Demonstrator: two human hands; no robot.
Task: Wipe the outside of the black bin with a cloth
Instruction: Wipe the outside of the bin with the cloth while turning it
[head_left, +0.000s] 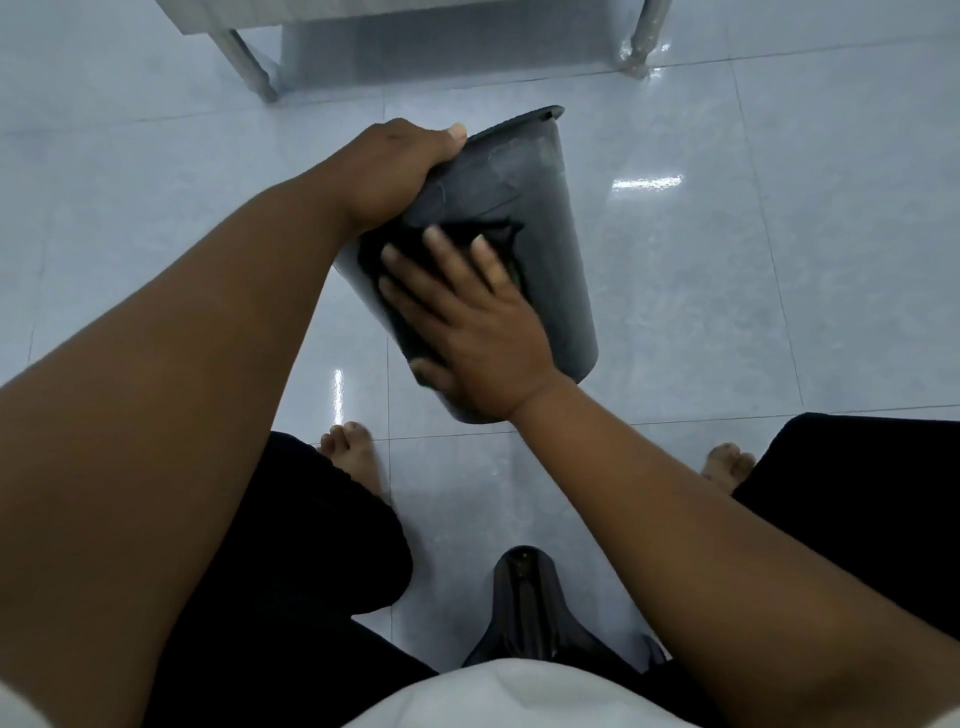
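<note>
The black bin (550, 218) is tilted over, its rim pointing away from me and its base towards me, held above the floor. My left hand (395, 171) grips the bin at its rim on the left side. My right hand (467, 332) lies flat with fingers spread on a dark cloth (498, 244), pressing it against the bin's outer wall. The cloth is nearly the same colour as the bin, and most of it is hidden under my palm.
Glossy pale floor tiles (753, 260) lie all around. A metal table or shelf with legs (254, 67) stands ahead at the top. My bare feet (353, 452) and knees frame the bin, and a dark seat edge (524, 597) shows between my legs.
</note>
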